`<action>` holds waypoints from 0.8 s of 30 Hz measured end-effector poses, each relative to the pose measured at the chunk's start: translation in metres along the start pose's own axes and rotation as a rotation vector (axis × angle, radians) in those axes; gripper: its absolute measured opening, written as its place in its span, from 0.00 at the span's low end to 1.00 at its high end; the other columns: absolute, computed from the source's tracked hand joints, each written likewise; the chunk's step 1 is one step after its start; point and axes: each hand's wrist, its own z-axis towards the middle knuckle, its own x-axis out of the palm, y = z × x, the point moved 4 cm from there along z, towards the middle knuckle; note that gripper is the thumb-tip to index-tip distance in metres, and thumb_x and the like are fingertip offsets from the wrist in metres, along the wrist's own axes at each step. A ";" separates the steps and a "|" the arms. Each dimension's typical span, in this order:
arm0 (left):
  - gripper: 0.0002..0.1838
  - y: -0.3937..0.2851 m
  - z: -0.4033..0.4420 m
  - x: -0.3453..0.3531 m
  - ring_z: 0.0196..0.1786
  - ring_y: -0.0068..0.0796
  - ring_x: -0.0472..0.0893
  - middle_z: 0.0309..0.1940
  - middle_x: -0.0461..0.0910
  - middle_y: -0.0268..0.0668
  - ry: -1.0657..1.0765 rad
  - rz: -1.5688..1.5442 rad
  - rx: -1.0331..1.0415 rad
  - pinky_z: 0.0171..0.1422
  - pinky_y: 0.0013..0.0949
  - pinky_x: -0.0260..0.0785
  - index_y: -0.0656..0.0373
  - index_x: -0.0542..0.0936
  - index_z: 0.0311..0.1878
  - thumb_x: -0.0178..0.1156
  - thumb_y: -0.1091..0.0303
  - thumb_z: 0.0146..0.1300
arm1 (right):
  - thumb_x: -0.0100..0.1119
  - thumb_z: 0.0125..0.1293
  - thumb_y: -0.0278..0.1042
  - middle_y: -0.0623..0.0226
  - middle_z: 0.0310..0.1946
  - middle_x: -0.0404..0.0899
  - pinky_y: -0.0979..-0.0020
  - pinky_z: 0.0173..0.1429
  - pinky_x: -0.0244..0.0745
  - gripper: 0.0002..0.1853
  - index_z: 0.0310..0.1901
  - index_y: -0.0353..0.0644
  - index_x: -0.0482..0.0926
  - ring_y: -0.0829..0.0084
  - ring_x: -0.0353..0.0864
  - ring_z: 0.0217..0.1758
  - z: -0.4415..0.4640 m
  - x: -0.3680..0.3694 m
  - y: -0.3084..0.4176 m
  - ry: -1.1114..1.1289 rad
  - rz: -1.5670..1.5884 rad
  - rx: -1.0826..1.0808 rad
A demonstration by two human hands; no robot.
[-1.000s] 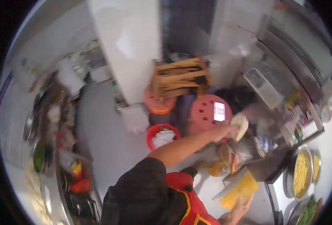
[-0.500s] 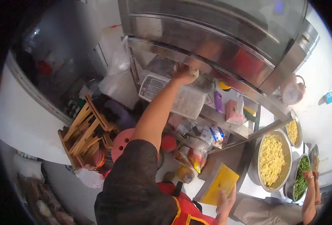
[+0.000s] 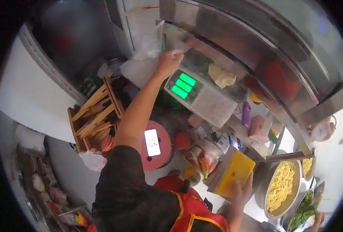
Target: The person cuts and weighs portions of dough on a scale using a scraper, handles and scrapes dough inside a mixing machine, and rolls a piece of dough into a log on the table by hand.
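My left hand (image 3: 170, 63) is up at the left corner of a digital scale (image 3: 214, 106), its fingers curled and closed with nothing visible in them. Three green displays glow on the scale. A pale lump of dough (image 3: 221, 76) lies on the dark top of the scale, right of that hand and apart from it. Low on the right, my right hand (image 3: 241, 195) grips a flat yellow rectangular panel with a greyish strip along its left side (image 3: 236, 172); its exact kind is unclear.
A pink round stool (image 3: 161, 158) bears a white card. Wooden pieces fill a crate (image 3: 96, 116) at left. Packets (image 3: 206, 158), a purple tool (image 3: 246, 115) and a pink tissue box (image 3: 258, 127) lie nearby. Noodle (image 3: 281, 189) and greens (image 3: 305, 210) bowls stand right, beside another person's hand (image 3: 319, 217).
My left hand has let go of the dough on the scale and moved left. The green displays are now visible. The view has turned; my right hand still holds the yellow panel.
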 end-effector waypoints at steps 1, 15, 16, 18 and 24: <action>0.19 -0.003 0.000 -0.005 0.42 0.33 0.80 0.42 0.81 0.43 0.015 0.057 0.015 0.49 0.33 0.70 0.59 0.76 0.52 0.57 0.60 0.61 | 0.55 0.55 0.32 0.59 0.59 0.66 0.70 0.63 0.60 0.37 0.66 0.31 0.55 0.68 0.66 0.61 0.004 0.004 0.002 0.009 -0.019 -0.007; 0.22 -0.043 0.019 0.061 0.50 0.48 0.77 0.46 0.77 0.50 0.263 0.450 0.161 0.53 0.45 0.69 0.60 0.76 0.51 0.58 0.55 0.56 | 0.53 0.56 0.33 0.54 0.61 0.63 0.68 0.65 0.58 0.37 0.66 0.30 0.53 0.65 0.63 0.64 0.008 0.001 0.008 -0.052 -0.094 -0.007; 0.23 -0.043 0.019 0.071 0.49 0.48 0.77 0.46 0.77 0.50 0.272 0.465 0.183 0.53 0.45 0.69 0.60 0.76 0.50 0.58 0.56 0.56 | 0.54 0.57 0.34 0.54 0.62 0.63 0.67 0.65 0.58 0.37 0.67 0.30 0.53 0.64 0.63 0.64 0.007 0.001 0.011 -0.069 -0.111 -0.005; 0.22 -0.051 0.016 0.086 0.48 0.49 0.77 0.45 0.77 0.50 0.325 0.466 0.183 0.53 0.45 0.69 0.60 0.75 0.51 0.58 0.56 0.57 | 0.56 0.57 0.38 0.54 0.62 0.62 0.67 0.66 0.58 0.39 0.67 0.30 0.53 0.64 0.63 0.64 0.004 0.003 0.018 -0.097 -0.147 0.000; 0.21 -0.059 -0.056 0.091 0.52 0.48 0.74 0.48 0.75 0.49 0.296 0.200 0.320 0.57 0.44 0.66 0.60 0.73 0.54 0.55 0.61 0.59 | 0.58 0.58 0.40 0.54 0.62 0.63 0.67 0.65 0.58 0.39 0.67 0.30 0.54 0.64 0.63 0.64 -0.003 -0.003 0.006 -0.032 -0.196 -0.055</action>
